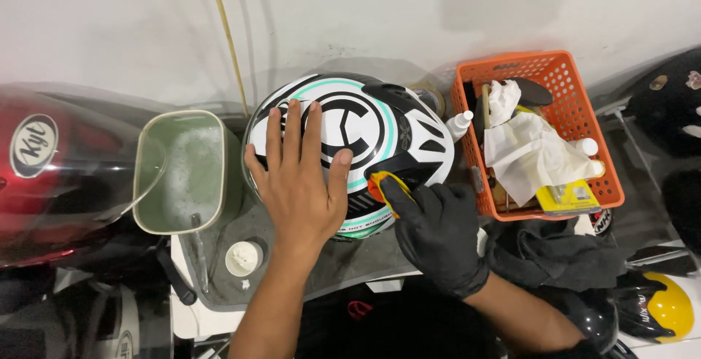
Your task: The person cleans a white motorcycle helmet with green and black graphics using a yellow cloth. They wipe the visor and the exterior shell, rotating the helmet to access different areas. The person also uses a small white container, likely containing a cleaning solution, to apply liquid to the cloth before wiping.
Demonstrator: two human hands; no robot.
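Note:
A white motorcycle helmet (380, 129) with black and teal markings rests on a grey work surface (343, 260) in the middle. My bare left hand (299, 176) lies flat on its left side, fingers spread. My right hand (438, 231), in a black glove, presses a small orange and yellow cloth or sponge (385, 184) against the helmet's lower right side.
A pale green tub (182, 173) of soapy water stands to the left, with a red helmet (44, 176) beyond it. An orange basket (544, 136) holds white rags and bottles at the right. A dark cloth (548, 253) and a yellow helmet (668, 304) lie below it.

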